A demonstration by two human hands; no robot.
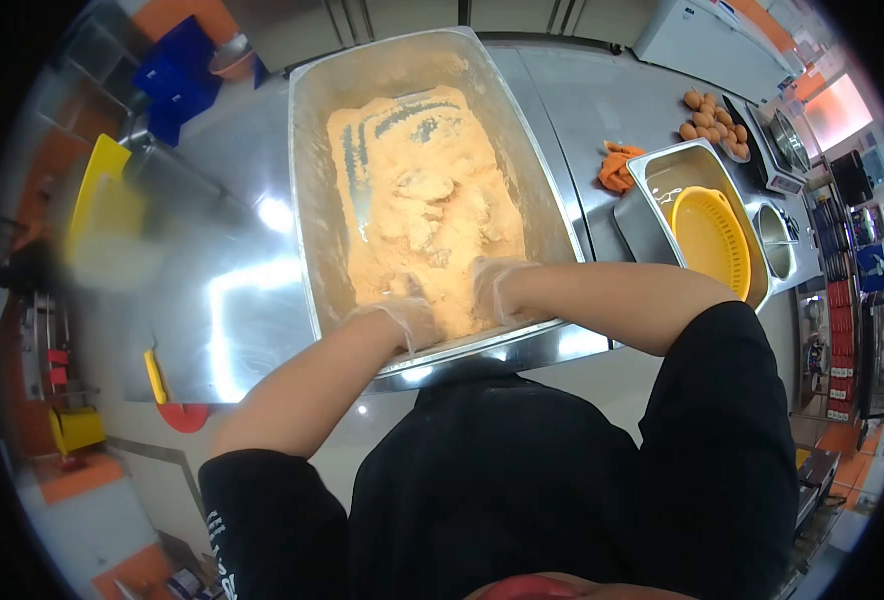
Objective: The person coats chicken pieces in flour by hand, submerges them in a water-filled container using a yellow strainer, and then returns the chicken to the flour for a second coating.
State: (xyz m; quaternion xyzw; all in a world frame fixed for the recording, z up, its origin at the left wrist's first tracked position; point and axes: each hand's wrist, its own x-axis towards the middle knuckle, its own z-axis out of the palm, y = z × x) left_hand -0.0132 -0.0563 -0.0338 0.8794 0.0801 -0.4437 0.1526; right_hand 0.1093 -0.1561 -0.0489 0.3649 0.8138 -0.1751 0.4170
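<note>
Your left hand and right hand are in the crumbly mixture at the tub's near end, grip unclear; pushing hard could spill some over its rim.

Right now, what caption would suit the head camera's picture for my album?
Gloved left hand and right hand in crumbly pale orange mixture inside a metal tray, eggs nearby.

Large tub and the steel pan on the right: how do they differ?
The large tub holds pale orange, clumpy powder; the steel pan holds a yellow basket.
The large tub is much bigger than the steel pan.
The left hand and right hand are in the large tub, neither in the steel pan.
Both are open-topped metal containers.
</note>
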